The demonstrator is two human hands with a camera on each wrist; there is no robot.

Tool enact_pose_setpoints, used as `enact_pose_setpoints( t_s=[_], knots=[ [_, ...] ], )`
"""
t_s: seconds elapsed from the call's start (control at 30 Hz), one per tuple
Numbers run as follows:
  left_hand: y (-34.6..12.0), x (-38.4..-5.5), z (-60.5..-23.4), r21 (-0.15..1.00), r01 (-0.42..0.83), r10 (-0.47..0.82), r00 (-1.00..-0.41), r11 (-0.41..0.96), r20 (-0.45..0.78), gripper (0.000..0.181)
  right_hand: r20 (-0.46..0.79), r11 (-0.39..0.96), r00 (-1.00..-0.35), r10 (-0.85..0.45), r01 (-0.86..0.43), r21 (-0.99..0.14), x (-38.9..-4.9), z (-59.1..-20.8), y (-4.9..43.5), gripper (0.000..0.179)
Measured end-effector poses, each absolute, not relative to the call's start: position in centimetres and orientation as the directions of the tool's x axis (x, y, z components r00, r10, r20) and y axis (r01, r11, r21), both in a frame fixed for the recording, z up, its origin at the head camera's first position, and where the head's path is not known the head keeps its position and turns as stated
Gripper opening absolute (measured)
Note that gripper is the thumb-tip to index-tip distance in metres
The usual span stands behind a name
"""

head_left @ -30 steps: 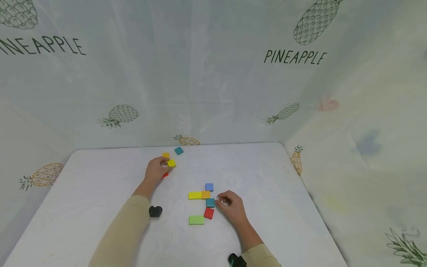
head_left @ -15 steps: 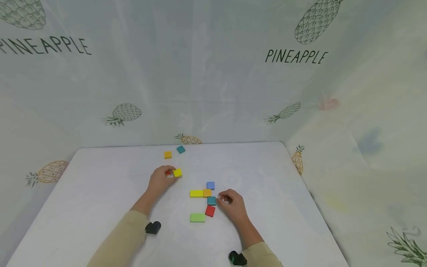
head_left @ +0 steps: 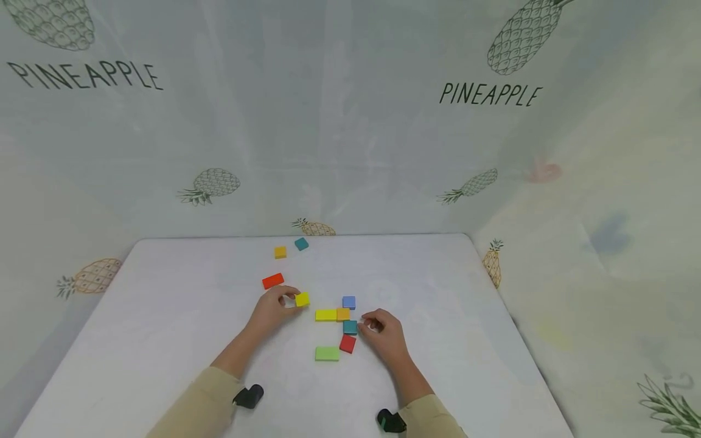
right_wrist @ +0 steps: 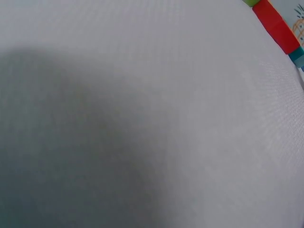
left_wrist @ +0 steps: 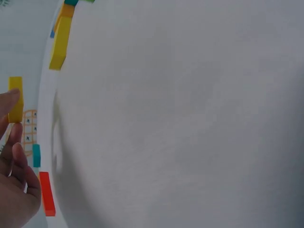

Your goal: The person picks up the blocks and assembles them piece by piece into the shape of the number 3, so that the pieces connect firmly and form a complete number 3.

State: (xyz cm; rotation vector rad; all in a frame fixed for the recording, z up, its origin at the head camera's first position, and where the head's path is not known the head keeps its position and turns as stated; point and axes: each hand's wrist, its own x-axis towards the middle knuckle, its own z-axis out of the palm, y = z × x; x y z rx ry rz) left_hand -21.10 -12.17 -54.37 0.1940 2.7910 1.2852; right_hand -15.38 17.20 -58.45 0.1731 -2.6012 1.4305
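Observation:
My left hand (head_left: 275, 308) pinches a yellow block (head_left: 302, 298) between thumb and fingertips; the left wrist view shows this yellow block (left_wrist: 15, 99) held up off the table. Just behind that hand lies a red oblong block (head_left: 272, 280). My right hand (head_left: 385, 333) has loosely curled fingers beside a teal block (head_left: 350, 327), with nothing visible in its grasp; whether it touches the block I cannot tell. Around the teal block stand an orange block (head_left: 343, 314), a yellow oblong block (head_left: 326, 316), a blue block (head_left: 348, 302), a red block (head_left: 347, 344) and a light green block (head_left: 327, 354).
An amber block (head_left: 280, 252) and another teal block (head_left: 301, 244) lie near the far edge of the white table (head_left: 438, 286). A pineapple-print curtain (head_left: 350, 121) hangs behind. The right wrist view shows mostly tabletop, with the red block (right_wrist: 276, 26) in its upper corner.
My left hand has brought the yellow block from the far blocks toward the near right, close to the grouped blocks. The red oblong block is uncovered. My right hand has hardly moved.

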Motion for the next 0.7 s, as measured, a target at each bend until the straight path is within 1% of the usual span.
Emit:
enact_pose_setpoints(
  t_s=[0.57, 0.7],
  knots=[
    [-11.2, -16.0, -55.3, 0.792, 0.03, 0.136, -0.988, 0.61, -0.067, 0.032, 0.153, 0.527, -0.988, 0.001, -0.129, -0.84, -15.3, -58.0, 17.0, 0.014],
    [-11.1, -15.1, -55.5, 0.791, 0.0, 0.131, -0.986, 0.612, -0.102, 0.033, 0.153, 0.526, -0.988, -0.001, -0.131, -0.84, -15.4, -58.1, 17.0, 0.015]
  ],
)
